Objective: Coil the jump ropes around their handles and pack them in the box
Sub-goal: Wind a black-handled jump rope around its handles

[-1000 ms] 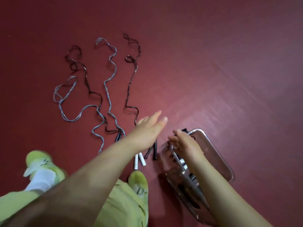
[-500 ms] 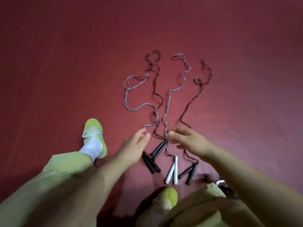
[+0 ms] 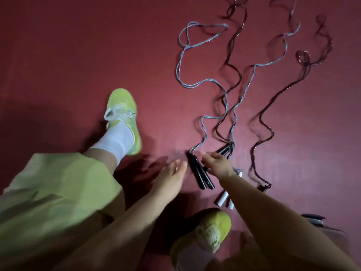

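Reaching down over a dark red floor, both bare hands sit near the lower middle of the frame, beside a pair of black handles lying side by side. The left hand is just left of these handles, fingers straight and loosely together, holding nothing; whether its fingertips touch the handles cannot be told. The right hand lies over the handles' right side, fingers relaxed and slightly bent, not visibly closed round anything, so its grip reads as apart.

From the black handles a silvery grey jump rope snakes to the upper middle of the frame and loops back. A second pair of black handles pokes out just above the right hand, with a dark brown rope running upward. White handles show below the right forearm, partly hidden by it. At the right, another dark rope curls toward the upper right, its dark handle end near the forearm.

A corner of a clear box shows at the lower right edge, mostly cut off.

Two lime-green sneakers, one at centre left with a white sock, the other at bottom centre, and light green trousers fill the lower left. No writing or brand can be read anywhere.
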Motion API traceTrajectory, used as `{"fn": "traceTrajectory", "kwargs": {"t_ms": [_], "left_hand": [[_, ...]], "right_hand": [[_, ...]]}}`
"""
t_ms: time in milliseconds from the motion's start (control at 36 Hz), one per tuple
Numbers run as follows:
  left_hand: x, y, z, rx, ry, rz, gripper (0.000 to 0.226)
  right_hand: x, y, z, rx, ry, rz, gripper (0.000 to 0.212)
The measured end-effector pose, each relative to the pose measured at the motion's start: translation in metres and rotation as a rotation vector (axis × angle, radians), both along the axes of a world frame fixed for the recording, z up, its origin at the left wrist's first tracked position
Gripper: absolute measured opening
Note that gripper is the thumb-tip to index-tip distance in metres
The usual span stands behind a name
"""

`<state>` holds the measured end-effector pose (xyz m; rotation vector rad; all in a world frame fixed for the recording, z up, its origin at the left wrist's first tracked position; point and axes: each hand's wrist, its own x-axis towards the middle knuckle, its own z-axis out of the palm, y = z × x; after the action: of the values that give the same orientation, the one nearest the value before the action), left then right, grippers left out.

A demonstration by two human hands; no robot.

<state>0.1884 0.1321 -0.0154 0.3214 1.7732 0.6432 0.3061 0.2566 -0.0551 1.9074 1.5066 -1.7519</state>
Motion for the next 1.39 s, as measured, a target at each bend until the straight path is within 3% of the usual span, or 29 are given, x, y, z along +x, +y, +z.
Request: {"fn": "traceTrajectory", "kwargs": {"t_ms": [167,278,417,556,639,722,833,1056,1111,1250,1333,1389], "left_hand": [[-0.008,-0.006,-0.033,-0.061,-0.017,0.073,0.031],[-0.011,-0.011,-0.044,-0.054,-0.013,0.189,0.016],[-0.008,-0.013,-0.050,-0.027,-0.003,0.282,0.028],[-0.017,-0.015,-0.036,-0.026,-0.043,0.212,0.025],[-0.025,-0.013,-0.019,0.026,-0.021,0.169,0.020],[-0.030,-0.006,0.003,0.047,0.006,0.133,0.030],[-0.033,-0.001,0.044,0.057,-0.013,0.054,0.044],[-0.024,-0.005,0.149,0.259,-0.192,-0.098,0.013],[-0.022,-0.014,0.178,0.315,-0.186,-0.111,0.011],[-0.019,-0.051,0.246,0.395,-0.250,-0.037,0.013],[-0.015,-0.065,0.277,0.412,-0.307,-0.031,0.018],[-0.012,-0.070,0.294,0.415,-0.330,-0.046,0.019]], "right_hand": [[-0.028,-0.005,-0.060,0.131,-0.115,0.097,0.029],[-0.042,-0.012,-0.099,0.203,-0.308,0.163,0.054],[-0.054,-0.011,-0.099,0.214,-0.413,0.225,0.029],[-0.050,-0.012,-0.076,0.180,-0.286,0.256,0.022],[-0.044,-0.016,-0.048,0.087,-0.111,0.017,0.019],[-0.043,-0.018,-0.011,-0.093,0.130,-0.232,0.024],[-0.047,-0.017,0.052,-0.224,0.372,-0.367,0.027],[-0.042,-0.022,0.192,-0.203,0.622,-0.519,0.017],[-0.036,-0.031,0.223,-0.164,0.650,-0.452,0.016],[-0.018,-0.051,0.280,0.125,0.546,-0.052,0.017],[-0.007,-0.058,0.303,0.337,0.518,0.188,0.041],[0.000,-0.065,0.318,0.464,0.536,0.368,0.045]]}}
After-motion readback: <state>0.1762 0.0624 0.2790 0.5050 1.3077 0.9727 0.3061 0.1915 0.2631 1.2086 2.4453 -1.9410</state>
